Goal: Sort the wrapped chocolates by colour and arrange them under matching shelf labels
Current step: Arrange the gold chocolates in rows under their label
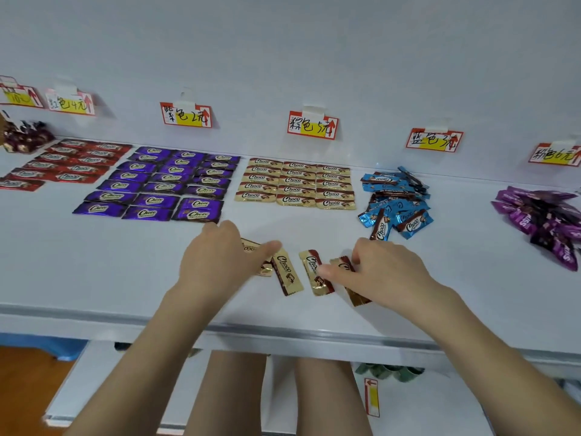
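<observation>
Chocolates [287, 270]; gold "Choco" wrappers [316, 273]

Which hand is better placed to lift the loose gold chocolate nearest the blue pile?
Right. The right hand brackets that gold chocolate with thumb and fingers; the left hand covers a second chocolate farther left.

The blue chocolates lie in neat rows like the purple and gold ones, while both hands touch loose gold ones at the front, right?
No: the head view shows the blue chocolates heaped in a loose pile. The purple rows and gold rows are neat, and the left hand and right hand do touch loose gold chocolates at the front.
</observation>
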The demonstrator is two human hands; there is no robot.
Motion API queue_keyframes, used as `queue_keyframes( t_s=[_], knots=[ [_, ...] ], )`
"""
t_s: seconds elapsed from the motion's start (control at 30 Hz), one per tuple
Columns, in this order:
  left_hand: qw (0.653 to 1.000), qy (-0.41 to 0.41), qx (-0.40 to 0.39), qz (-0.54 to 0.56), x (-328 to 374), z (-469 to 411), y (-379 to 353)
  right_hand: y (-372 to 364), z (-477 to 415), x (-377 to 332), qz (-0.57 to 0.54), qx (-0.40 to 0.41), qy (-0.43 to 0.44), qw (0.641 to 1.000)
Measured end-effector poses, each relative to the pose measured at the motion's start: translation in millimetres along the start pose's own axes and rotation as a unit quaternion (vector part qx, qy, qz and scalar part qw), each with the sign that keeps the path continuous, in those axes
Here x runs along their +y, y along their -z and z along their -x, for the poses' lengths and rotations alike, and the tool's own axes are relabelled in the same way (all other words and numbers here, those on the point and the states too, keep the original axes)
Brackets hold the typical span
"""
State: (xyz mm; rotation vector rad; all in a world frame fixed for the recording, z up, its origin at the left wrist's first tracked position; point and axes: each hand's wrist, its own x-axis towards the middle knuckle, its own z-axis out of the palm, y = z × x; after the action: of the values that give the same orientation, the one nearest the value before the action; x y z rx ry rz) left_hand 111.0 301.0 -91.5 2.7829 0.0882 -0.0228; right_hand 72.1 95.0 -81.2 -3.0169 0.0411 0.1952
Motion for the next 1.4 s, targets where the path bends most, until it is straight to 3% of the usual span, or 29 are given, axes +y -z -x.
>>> queue_keyframes(
  t_s=[0.2,0.33,0.47,0.6,0.77,0.97,1.23,1.4],
  knots=[
    [0.998,-0.005,-0.044,-0.048,15,7,-10,-3,-1,-15,-0.003,-0.014,0.022,1.0],
    [0.992,-0.091,-0.081,-0.008,6,4,-5,0,-2,-9,-0.082,-0.042,0.021,0.996],
    [0.978,-0.19,-0.072,0.049,-8,-2,6,0,-4,-5,-0.182,-0.059,0.004,0.982],
    [0.95,-0.27,-0.16,-0.001,-13,-13,17,-1,-5,-4,-0.192,-0.052,0.011,0.98],
    [0.945,-0.277,-0.159,-0.069,-16,-16,17,-6,-4,1,-0.205,-0.035,0.017,0.978],
    [0.948,-0.26,-0.176,-0.049,-36,-17,25,-8,-6,3,-0.209,-0.024,0.028,0.977],
    [0.961,-0.188,-0.191,-0.074,-41,-14,25,-8,-5,2,-0.222,-0.02,0.024,0.975],
    [0.977,-0.162,-0.126,-0.052,-47,-11,35,-8,-4,2,-0.232,-0.012,0.025,0.972]
  ],
)
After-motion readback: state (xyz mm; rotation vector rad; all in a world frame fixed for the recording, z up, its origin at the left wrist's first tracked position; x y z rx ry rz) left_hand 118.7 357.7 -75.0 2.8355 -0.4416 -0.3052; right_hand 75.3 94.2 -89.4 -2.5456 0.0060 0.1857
